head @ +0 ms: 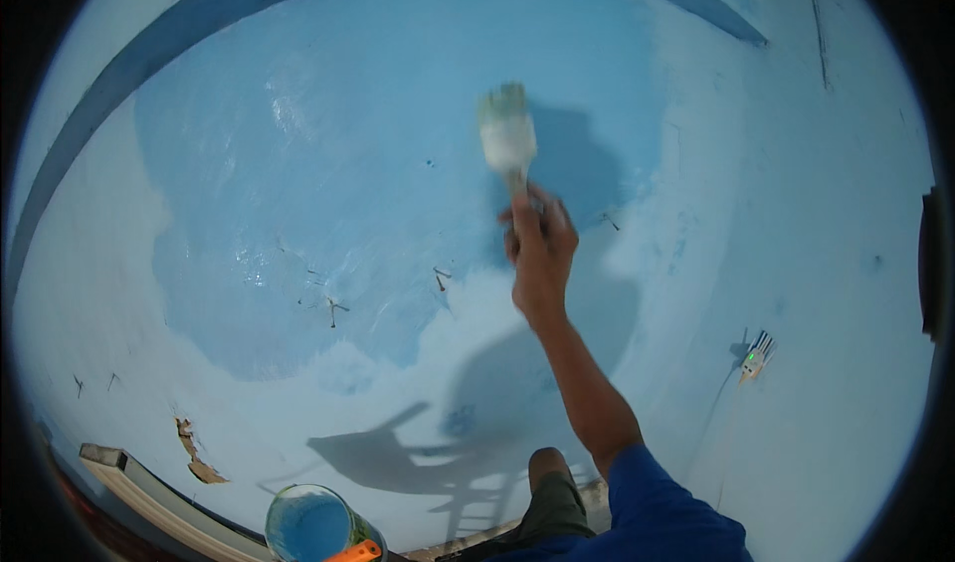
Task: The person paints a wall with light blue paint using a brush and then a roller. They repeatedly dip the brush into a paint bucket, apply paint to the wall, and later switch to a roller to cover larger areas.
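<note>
My right hand (542, 245) grips the handle of a wide flat paintbrush (509, 133), raised in front of a wall with its bristles pointing up. Motion blurs the brush, and I cannot tell whether the bristles touch the surface. Around it a patch of darker, partly glossy blue paint (358, 137) covers much of the pale blue wall (806, 234). A bucket of blue paint (310, 525) stands low at the bottom, with an orange handle (355, 552) at its rim. My left hand is out of view.
Several nails (440, 278) stick out of the wall. Crumbled plaster shows at a damaged spot (195, 454) on the lower left. A long boxy ledge (164, 506) runs below it. On the right a small device with a green light (753, 360) hangs at the wall, a thin cable below.
</note>
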`<control>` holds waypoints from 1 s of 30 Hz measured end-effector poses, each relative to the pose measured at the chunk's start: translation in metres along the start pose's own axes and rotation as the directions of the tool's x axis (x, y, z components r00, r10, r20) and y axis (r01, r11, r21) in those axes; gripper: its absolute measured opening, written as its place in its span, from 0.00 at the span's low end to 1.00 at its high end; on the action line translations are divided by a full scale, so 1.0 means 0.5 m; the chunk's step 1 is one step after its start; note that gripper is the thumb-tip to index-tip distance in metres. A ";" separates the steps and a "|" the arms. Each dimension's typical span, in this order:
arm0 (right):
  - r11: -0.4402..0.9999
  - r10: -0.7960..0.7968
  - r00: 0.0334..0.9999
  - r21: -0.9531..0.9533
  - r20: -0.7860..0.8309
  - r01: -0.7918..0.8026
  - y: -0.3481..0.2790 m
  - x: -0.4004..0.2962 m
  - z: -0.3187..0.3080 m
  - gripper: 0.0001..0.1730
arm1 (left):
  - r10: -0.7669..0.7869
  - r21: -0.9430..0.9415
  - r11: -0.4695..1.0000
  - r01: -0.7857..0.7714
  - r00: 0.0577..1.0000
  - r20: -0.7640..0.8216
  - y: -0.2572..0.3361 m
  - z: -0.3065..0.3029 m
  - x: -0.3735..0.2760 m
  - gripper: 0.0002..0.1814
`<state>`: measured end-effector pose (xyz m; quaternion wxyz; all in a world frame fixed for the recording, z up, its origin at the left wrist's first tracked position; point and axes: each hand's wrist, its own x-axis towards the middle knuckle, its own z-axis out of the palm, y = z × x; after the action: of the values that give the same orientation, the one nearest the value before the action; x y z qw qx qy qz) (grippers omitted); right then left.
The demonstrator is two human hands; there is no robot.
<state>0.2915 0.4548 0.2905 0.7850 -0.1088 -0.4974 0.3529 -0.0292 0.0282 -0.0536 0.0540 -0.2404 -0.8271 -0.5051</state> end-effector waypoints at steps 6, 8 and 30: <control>0.968 -0.200 0.969 0.122 -0.147 0.218 -0.048 0.209 0.107 0.17 | 0.120 -0.103 0.988 -0.118 0.993 0.017 -0.073 0.007 -0.004 0.21; 0.941 -0.252 0.952 0.184 -0.173 0.283 -0.060 0.257 0.128 0.15 | 0.183 -0.149 0.972 -0.182 0.983 -0.006 -0.090 0.006 -0.004 0.20; 0.913 -0.407 0.897 -0.038 -0.171 0.406 -0.080 0.358 0.174 0.09 | 0.652 0.210 0.738 -0.642 0.758 0.025 -0.017 0.026 0.030 0.22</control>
<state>0.2804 0.5288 0.4794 0.8819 -0.0337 -0.4385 0.1700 -0.0444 0.0413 -0.0617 0.2712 -0.4928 -0.7382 -0.3725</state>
